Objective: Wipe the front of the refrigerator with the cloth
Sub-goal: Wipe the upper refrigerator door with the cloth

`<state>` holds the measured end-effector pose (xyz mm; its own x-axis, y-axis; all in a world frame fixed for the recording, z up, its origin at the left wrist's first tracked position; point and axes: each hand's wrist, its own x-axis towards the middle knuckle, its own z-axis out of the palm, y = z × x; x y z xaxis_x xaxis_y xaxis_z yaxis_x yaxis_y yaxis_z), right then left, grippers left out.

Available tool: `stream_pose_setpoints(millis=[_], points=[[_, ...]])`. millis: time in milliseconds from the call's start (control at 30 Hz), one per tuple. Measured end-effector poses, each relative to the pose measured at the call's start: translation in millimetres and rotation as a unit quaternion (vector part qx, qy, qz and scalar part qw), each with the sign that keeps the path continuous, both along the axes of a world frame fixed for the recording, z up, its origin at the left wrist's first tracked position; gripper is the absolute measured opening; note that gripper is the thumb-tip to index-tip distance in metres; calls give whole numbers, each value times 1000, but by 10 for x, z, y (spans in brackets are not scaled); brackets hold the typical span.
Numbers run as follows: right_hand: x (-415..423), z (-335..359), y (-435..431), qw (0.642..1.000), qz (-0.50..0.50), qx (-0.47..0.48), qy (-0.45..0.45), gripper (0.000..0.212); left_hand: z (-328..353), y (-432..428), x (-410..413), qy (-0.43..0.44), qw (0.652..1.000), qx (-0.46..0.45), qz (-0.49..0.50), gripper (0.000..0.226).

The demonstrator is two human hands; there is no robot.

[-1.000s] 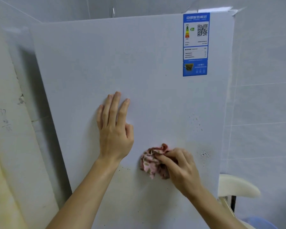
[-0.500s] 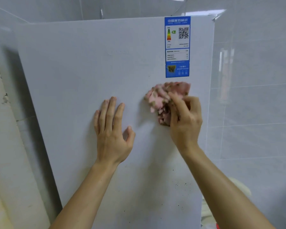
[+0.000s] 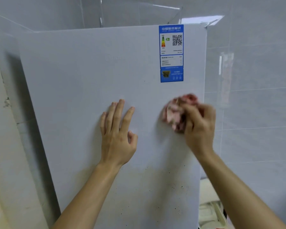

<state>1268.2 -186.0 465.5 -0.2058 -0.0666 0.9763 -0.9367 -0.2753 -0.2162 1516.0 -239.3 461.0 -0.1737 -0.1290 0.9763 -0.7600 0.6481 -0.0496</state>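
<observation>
The pink cloth (image 3: 175, 111) is bunched against the refrigerator front (image 3: 82, 90) near its right edge, just below the blue energy label (image 3: 171, 53), with the right hand (image 3: 198, 124) curled round it. The left hand (image 3: 117, 134) lies flat on the door, fingers straight. Firm, overlapping strokes would serve best, reaching the dark specks (image 3: 180, 186) lower down. A grey tiled wall (image 3: 254, 80) stands alongside.
</observation>
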Motion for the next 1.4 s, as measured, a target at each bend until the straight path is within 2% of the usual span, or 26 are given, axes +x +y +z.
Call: stream_pose_setpoints(millis=[100,167,300,400,467,567,700,833,900,1000,1167,1233,1400], points=[[-53,561,55,998,7,-52,-39,34,46,2,-38,-7,1000,1,-2,82],[-47,521,14,996,7,-64,-53,33,67,4,-76,-8,1000,-2,-2,82],[-16,-332,0,998,11,-36,-58,33,67,7,-171,-2,1000,-4,0,79],[16,-1084,89,999,12,27,-31,39,55,12,-248,11,1000,-2,-3,77],[3,-1245,133,999,12,46,-17,40,53,7,-274,21,1000,-5,-5,77],[-53,-870,127,999,26,42,-4,40,59,2,-274,24,1000,-9,-3,76],[-96,205,39,998,63,-9,-25,38,74,2,-249,17,1000,-11,0,71],[-148,1396,-29,997,33,-65,14,34,122,-24,-225,17,1000,-21,2,70],[-85,1618,-84,997,16,-81,-4,34,145,-21,-234,20,1000,-21,0,70],[132,1334,-155,996,-4,-87,-5,37,153,-28,-217,14,1000,-27,3,66],[527,30,-232,991,3,-33,131,31,175,-67,-139,1,999,-35,11,62],[602,-270,-234,988,10,-20,154,29,190,-54,-119,14,999,-33,8,60],[655,36,-228,986,10,-55,155,33,252,-103,36,52,998,-32,6,51]])
